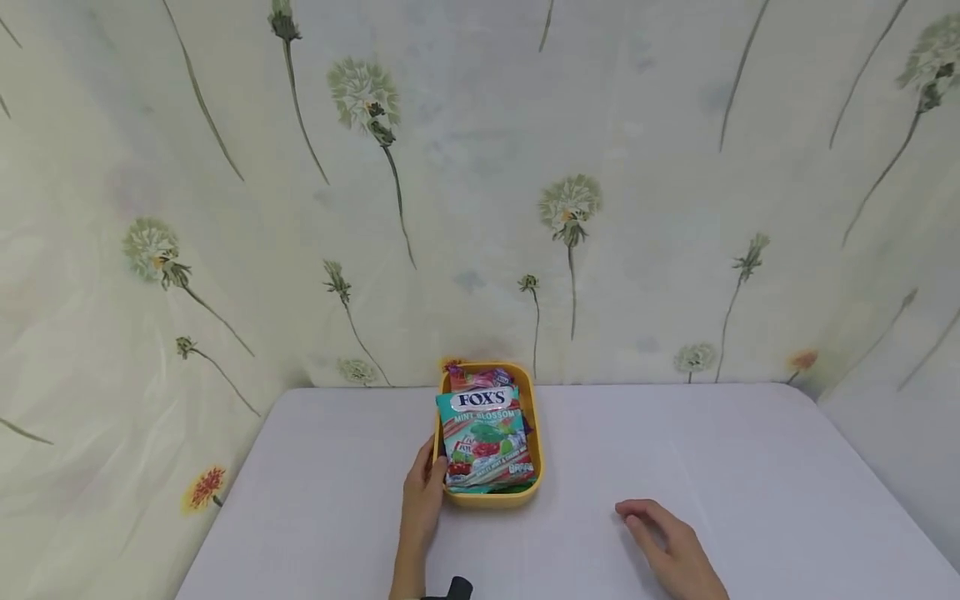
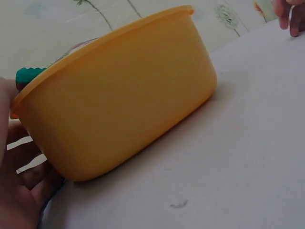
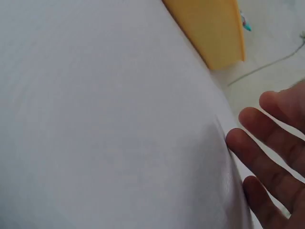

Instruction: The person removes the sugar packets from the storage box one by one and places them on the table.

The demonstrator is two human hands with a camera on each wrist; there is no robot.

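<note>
A yellow plastic tub (image 1: 538, 454) stands on the white-covered table, filled with candy bags. On top lies a teal Fox's Mint Blossom candy bag (image 1: 486, 437), with a pink and purple packet (image 1: 480, 380) behind it. My left hand (image 1: 423, 492) holds the tub at its left side, the thumb by the rim and the fingers against the outer wall. In the left wrist view, those fingers (image 2: 33, 167) reach round the tub's lower corner. Apart from the tub, to its right, my right hand (image 1: 671, 546) hovers low by the tabletop with loosely bent fingers, holding nothing.
The table (image 1: 337, 467) has a smooth white cover. Its far edge meets a pale cloth backdrop (image 1: 465, 208) printed with dandelions, close behind the tub. A black object (image 1: 459, 587) shows at my left wrist.
</note>
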